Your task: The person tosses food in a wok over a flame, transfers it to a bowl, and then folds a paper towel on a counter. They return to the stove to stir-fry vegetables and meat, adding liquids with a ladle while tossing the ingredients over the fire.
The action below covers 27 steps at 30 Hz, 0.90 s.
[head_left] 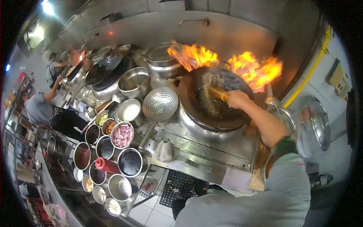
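Right hand (236,98) grips a wooden handle (219,94) in the flaming wok (204,109); left hand hidden.

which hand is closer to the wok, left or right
Right. The right hand is over the wok, gripping a wooden handle that reaches into it, with flames behind. The left hand is not in view, so its position cannot be told.

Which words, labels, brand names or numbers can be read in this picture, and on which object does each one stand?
None can be read.
The red squeeze bottle lying across the metal bowls shows no label on the side in view.
The yellowish box on the wall at the right is too blurred to show any text.
The wok, stirred by the right hand, carries no marking.
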Motion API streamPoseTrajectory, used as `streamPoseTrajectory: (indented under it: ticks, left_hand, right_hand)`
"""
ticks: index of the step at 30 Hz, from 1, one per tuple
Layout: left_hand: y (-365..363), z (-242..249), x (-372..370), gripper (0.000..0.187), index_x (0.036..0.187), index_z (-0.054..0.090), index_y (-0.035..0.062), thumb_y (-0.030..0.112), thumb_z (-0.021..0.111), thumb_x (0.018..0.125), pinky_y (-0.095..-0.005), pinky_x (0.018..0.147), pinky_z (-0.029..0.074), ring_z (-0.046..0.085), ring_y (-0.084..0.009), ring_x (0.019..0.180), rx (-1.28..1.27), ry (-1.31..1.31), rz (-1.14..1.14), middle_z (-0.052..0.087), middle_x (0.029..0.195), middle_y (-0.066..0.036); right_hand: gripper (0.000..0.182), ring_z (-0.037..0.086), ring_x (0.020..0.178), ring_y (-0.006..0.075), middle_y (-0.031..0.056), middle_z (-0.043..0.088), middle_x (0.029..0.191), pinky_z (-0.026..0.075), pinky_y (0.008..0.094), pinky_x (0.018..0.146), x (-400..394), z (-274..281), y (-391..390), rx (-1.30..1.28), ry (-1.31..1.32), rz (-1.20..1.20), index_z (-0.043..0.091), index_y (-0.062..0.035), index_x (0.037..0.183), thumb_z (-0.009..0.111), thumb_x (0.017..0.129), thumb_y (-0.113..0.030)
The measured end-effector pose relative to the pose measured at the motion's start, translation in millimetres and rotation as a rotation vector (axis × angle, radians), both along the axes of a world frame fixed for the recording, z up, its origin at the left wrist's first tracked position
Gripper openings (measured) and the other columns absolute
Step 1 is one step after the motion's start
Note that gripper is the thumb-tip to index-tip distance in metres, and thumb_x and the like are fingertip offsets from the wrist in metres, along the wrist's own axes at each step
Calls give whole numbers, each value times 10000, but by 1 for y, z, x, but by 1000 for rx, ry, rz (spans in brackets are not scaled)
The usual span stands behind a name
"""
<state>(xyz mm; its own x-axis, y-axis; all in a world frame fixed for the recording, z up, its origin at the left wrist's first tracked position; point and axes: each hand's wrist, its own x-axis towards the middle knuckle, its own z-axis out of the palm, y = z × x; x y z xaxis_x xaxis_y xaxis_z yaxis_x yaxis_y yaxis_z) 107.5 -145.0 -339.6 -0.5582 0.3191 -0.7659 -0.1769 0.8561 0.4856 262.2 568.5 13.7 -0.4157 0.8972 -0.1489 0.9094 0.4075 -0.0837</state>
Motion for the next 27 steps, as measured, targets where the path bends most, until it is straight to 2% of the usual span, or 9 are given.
streamPoseTrajectory:
  ticks: [4, 8, 11, 12, 13, 19, 22, 24, 27]
  left_hand:
    - [19, 9, -14, 410, 1295, 633, 14, 207, 659, 934, -409, 884, 530, 665, -315, 1064, 0, 2, -3, 701, 1130, -190]
    - [36, 12, -23, 406, 1292, 633, 10, 214, 651, 941, -410, 892, 528, 663, -315, 1069, 8, 3, -39, 701, 1127, -189]
    - [40, 12, -36, 404, 1290, 632, 7, 219, 645, 946, -410, 898, 526, 662, -316, 1073, 1, 14, -43, 701, 1125, -189]
    - [40, 13, -40, 404, 1290, 632, 6, 221, 643, 948, -410, 900, 525, 661, -316, 1075, -3, 17, -47, 701, 1124, -189]
    - [42, 12, -44, 403, 1289, 632, 5, 222, 640, 950, -410, 902, 525, 661, -316, 1076, -6, 17, -53, 701, 1123, -188]
    - [35, 22, -43, 400, 1286, 631, -1, 233, 628, 961, -411, 914, 521, 658, -317, 1084, -5, 32, -77, 701, 1119, -187]
    - [20, 25, -41, 399, 1284, 631, -4, 238, 622, 966, -411, 920, 519, 657, -317, 1088, -4, 31, -88, 702, 1116, -187]
    - [14, 26, -40, 399, 1283, 630, -5, 241, 618, 970, -412, 924, 518, 656, -317, 1091, -6, 25, -83, 702, 1115, -187]
    - [5, 28, -42, 398, 1281, 630, -8, 246, 611, 975, -412, 930, 516, 654, -318, 1095, 0, 31, -87, 702, 1113, -186]
  right_hand:
    - [258, 714, 973, 385, 196, 737, 1040, 568, 487, 844, 48, 8, 40, 106, -144, 173, 752, -71, 1021, 620, 848, -208]
    - [325, 718, 954, 385, 200, 733, 1058, 567, 488, 850, -10, -17, 30, 151, 63, -71, 740, -57, 1110, 622, 843, -200]
    - [320, 702, 1041, 354, 158, 729, 1125, 559, 469, 894, 15, 38, -14, 5, -25, 57, 733, -169, 1166, 605, 887, -258]
    - [422, 713, 1001, 348, 140, 742, 1075, 567, 469, 857, 25, 59, -13, -128, -136, -36, 692, -318, 1279, 639, 868, -397]
    - [429, 718, 977, 335, 139, 744, 1060, 569, 464, 838, 54, 22, 26, 31, -143, 44, 677, -342, 1289, 644, 864, -393]
    - [474, 711, 908, 378, 151, 739, 1040, 570, 461, 819, -36, -43, 30, 14, 442, -72, 665, -201, 1274, 715, 815, -310]
    - [529, 710, 940, 373, 156, 741, 1051, 566, 449, 839, -7, 5, -44, -333, 344, 98, 659, -188, 1301, 743, 803, -343]
    - [549, 712, 975, 353, 159, 739, 1084, 560, 437, 865, 50, 36, -77, -261, 164, 304, 663, -180, 1306, 744, 800, -378]
    - [482, 711, 980, 355, 165, 732, 1091, 545, 470, 899, 104, 79, -71, -230, -263, 57, 714, -186, 1206, 731, 815, -469]
